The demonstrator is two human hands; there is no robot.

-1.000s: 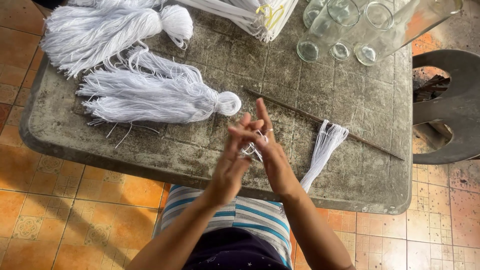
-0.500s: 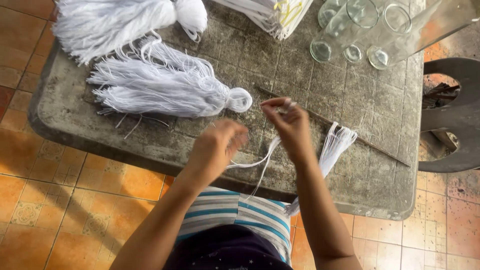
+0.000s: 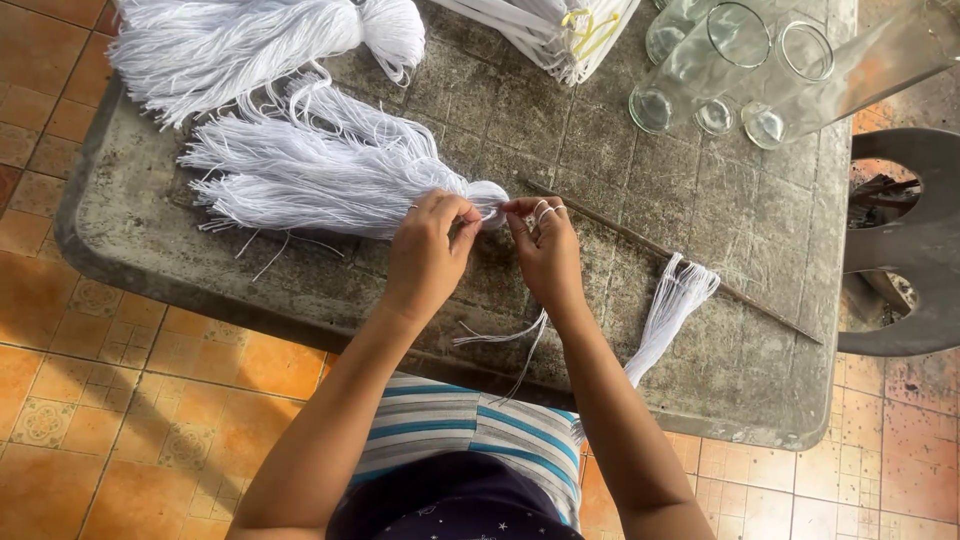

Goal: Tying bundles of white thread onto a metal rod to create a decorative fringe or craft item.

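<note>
White yarn tassel (image 3: 330, 185) lies on the grey table (image 3: 620, 150), its knotted head pinched by the left hand (image 3: 428, 255) and right hand (image 3: 545, 250). Clear glass jars (image 3: 740, 75) near the far corner look empty. Another tassel (image 3: 240, 40) is cut off by the top edge.

You looked down on a weathered grey table (image 3: 620, 150) with rounded corners and a grid-patterned, stained top; beneath it the floor (image 3: 120, 420) was orange-brown tile, some squares carrying a faded ornamental pattern; a dark plastic chair (image 3: 910, 250) stood just beside the table's right edge; daylight fell evenly, with soft shadows on the tiles.
</note>
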